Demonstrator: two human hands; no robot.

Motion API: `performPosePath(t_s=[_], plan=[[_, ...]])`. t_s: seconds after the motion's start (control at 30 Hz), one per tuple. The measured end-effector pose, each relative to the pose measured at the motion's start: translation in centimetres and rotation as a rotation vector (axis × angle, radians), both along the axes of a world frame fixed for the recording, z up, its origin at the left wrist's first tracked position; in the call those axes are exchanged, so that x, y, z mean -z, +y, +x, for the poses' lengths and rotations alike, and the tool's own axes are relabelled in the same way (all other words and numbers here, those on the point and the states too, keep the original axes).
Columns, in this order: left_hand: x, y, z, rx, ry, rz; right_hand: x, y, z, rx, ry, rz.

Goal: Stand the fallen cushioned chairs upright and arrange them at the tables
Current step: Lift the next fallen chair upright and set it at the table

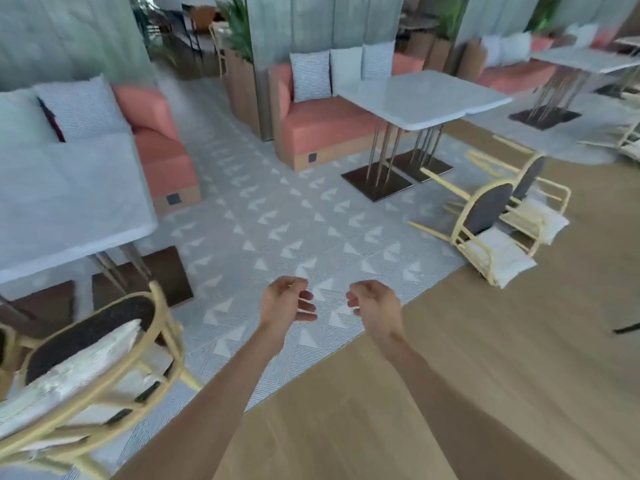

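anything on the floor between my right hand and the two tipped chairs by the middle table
No. In the head view only bare patterned rug and wood floor separate the right hand from the fallen chairs.

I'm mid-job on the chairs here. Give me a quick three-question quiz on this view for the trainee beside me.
1. True or false: the left hand and right hand are both gripping a chair.
2. The two fallen chairs lie on their sides nearest which table? A) middle table B) left table C) far-right table
3. Fill in: the chair at bottom left has a ___ back pad.

Key: 1 false, both hands are empty; 2 A; 3 dark.
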State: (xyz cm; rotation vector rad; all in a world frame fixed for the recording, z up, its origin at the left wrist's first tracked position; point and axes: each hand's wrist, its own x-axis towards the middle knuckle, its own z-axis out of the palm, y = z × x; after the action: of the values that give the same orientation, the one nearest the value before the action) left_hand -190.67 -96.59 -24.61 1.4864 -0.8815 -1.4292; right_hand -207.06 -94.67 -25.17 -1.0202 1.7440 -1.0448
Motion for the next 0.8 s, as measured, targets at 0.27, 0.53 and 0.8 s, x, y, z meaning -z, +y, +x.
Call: performPosePath(t_s=[0.27,0.53,0.8], plan=[[-5.0,-2.3,-28.1,0.246,0.095,-0.142,-4.4,1.5,-24.7,0.297,-0.047,-0.171],[-3.8,-7.0,-52.5,0.480,0.108,-0.286,-3.2,-0.4,-47.3,0.554,-0.177,-0.284],[-2.0,-13.7,-76.9,0.508,0.194,-0.161,-4.0,-5.9,-68.6,0.727,-0.248,-0.266]])
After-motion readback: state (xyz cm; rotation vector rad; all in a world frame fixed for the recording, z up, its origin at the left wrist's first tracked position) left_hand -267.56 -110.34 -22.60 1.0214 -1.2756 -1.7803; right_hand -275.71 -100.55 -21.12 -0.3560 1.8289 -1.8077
